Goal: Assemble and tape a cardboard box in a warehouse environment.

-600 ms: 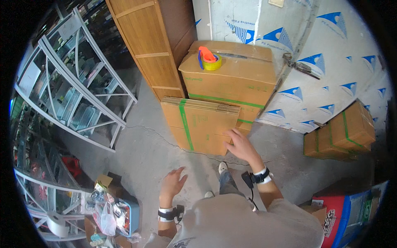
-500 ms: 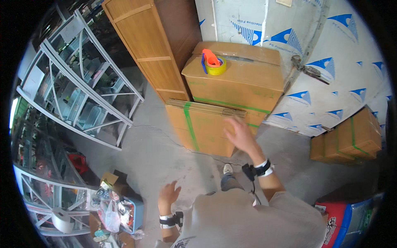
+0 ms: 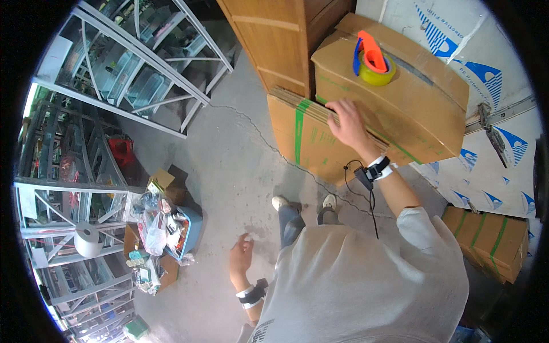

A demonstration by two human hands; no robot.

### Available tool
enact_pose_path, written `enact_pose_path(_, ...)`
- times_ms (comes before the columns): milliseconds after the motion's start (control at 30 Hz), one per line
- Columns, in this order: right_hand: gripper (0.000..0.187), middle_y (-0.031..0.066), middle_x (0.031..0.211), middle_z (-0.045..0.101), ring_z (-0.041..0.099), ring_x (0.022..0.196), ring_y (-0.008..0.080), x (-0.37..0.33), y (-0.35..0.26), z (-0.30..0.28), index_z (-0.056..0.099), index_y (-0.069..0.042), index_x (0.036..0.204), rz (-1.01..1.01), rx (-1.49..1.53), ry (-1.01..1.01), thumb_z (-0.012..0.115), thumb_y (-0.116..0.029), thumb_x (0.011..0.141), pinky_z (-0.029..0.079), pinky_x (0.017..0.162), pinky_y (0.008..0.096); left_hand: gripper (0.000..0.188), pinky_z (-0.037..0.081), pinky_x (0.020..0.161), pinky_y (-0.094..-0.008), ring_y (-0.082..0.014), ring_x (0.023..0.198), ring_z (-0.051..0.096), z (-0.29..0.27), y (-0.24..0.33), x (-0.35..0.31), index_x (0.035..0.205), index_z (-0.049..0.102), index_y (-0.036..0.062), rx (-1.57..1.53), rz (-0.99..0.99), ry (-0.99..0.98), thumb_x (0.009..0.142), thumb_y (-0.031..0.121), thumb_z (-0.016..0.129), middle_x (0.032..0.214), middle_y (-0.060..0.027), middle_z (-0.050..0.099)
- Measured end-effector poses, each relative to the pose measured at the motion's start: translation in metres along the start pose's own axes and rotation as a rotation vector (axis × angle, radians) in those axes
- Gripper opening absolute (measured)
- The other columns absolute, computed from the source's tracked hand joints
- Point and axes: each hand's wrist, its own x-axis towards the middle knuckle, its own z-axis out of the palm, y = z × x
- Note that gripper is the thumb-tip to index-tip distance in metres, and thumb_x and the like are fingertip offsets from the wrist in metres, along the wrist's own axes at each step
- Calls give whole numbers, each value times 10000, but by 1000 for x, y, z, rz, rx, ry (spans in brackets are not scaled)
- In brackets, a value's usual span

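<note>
- At flat boxes' [image 3: 320, 140] top edge, R hand [image 3: 346, 123] is bending its fingers; can't tell if gripping.
- Over floor [image 3: 229, 177], L hand [image 3: 241, 257] is hanging half-wide.

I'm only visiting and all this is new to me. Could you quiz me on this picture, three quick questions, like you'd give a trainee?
1. Which hand is nearer the flattened cartons?
2. True or false: the tape dispenser rests on top of the large carton.
3. What colour is the strip down the flattened cartons? A: red. B: green. C: white.

Key: 1. The right hand. 2. True. 3. B.
</note>
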Motion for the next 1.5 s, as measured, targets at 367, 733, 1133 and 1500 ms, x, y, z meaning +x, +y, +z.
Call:
enact_pose_path(367, 886, 237, 1675, 180, 191, 1544, 416, -128, 40, 118, 368, -23, 1531, 574, -646, -720, 771, -352, 814, 222, 1215, 595, 473, 526, 947, -461, -369, 1151, 668, 15, -68, 103, 1367, 625, 140, 117, -23, -273, 969, 396, 634, 1179, -190, 724)
enact_pose_path(733, 553, 255, 1131, 700, 659, 1061, 454, -147, 33, 159, 613, -32, 1336, 581, -225, -653, 698, -344, 887, 542, 910, 523, 443, 551, 896, -461, -381, 1021, 700, -36, -63, 169, 1338, 632, 93, -47, 204, -110, 979, 353, 626, 1078, -211, 729)
enact_pose_path(1133, 339, 261, 931, 717, 676, 878, 476, -79, -106, 174, 726, -66, 1118, 215, -139, -603, 641, -356, 966, 531, 771, 567, 630, 429, 1109, -496, -422, 1367, 502, -45, -99, 194, 1495, 495, 136, -679, -20, 184, 989, 506, 556, 1439, -265, 550)
enact_pose_path(1500, 471, 197, 1210, 714, 662, 1151, 382, -139, -97, 7, 716, -33, 1195, 31, 131, -652, 561, 56, 758, 510, 1017, 427, 797, 358, 1122, -664, -414, 1407, 432, -54, -113, 190, 1445, 489, 59, -1856, -263, -12, 847, 570, 617, 1491, -230, 474)
